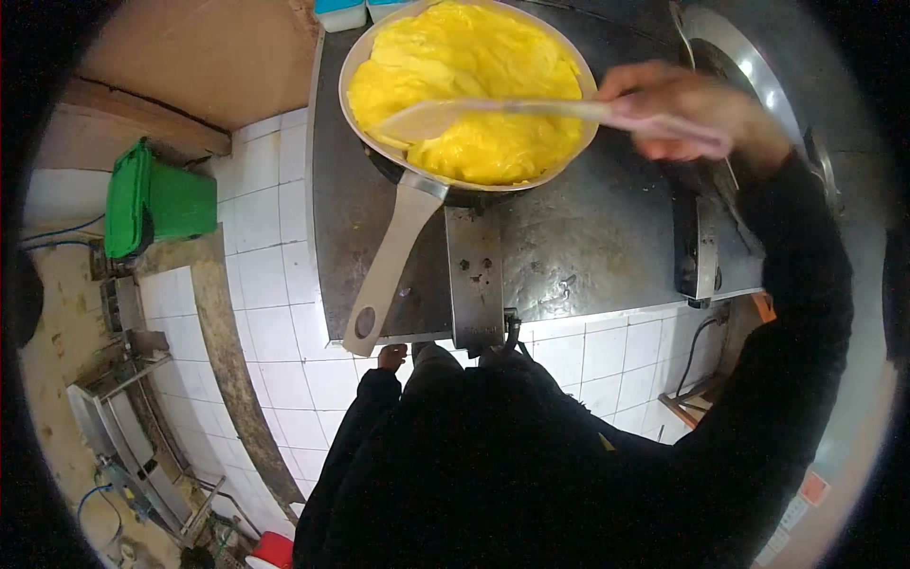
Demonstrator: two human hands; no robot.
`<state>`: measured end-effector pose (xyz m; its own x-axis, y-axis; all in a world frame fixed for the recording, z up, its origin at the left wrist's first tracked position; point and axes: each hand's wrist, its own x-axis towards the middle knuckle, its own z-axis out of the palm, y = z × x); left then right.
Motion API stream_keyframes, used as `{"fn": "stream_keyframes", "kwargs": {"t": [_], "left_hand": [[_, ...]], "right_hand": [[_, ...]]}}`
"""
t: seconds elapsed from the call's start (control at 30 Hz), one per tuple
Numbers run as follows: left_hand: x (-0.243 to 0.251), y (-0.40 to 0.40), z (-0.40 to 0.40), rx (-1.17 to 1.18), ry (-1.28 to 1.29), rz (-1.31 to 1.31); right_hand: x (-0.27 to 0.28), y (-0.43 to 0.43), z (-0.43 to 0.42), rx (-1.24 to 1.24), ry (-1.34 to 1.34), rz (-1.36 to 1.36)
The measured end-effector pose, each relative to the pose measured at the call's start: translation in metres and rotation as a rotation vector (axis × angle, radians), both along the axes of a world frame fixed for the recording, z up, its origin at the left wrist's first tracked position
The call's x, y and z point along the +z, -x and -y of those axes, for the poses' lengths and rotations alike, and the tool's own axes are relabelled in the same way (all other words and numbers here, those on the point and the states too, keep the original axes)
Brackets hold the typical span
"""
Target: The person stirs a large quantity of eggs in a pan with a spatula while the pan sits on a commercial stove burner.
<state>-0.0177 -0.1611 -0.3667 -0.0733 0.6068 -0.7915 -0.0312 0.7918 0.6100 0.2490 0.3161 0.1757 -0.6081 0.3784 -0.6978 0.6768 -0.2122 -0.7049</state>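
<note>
A long-handled frying pan (346, 107) with a beige handle stands on a burner at the top of the view, filled with a thick yellow food, perhaps egg (490, 64). In my right hand (675, 107), blurred by motion, is the handle of a pale pinkish spatula (426, 119). Its flat blade lies over the left part of the yellow food, near the pan's rim. My left hand (392, 357) hangs low at the counter's front edge, close to the end of the pan handle. Its fingers look curled, and whether it holds anything cannot be told.
A dark metal counter (590, 242) carries the burner's steel control box (476, 284). To the right stand a large metal wok (746, 57) and a second burner box (706, 249). Containers with blue lids (341, 14) sit at the top left. A green bin (178, 195) is on the left.
</note>
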Motion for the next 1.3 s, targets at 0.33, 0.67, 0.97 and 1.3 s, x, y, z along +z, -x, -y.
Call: {"fn": "stream_keyframes", "kwargs": {"t": [0.33, 0.67, 0.97, 1.3], "left_hand": [[-0.040, -0.011, 0.053, -0.660, -0.102, -0.286], [-0.006, -0.023, -0.006, -0.282, 0.136, -0.158], [-0.002, -0.023, -0.002, -0.132, 0.094, -0.077], [-0.054, -0.018, 0.049, -0.347, -0.030, -0.185]], "right_hand": [[0.089, -0.072, -0.074, 0.192, -0.297, 0.674], [0.003, -0.071, -0.098, 0.273, 0.253, 0.388], [0.017, -0.082, -0.095, 0.218, 0.129, 0.322], [-0.002, -0.075, -0.066, 0.207, 0.110, 0.355]]}}
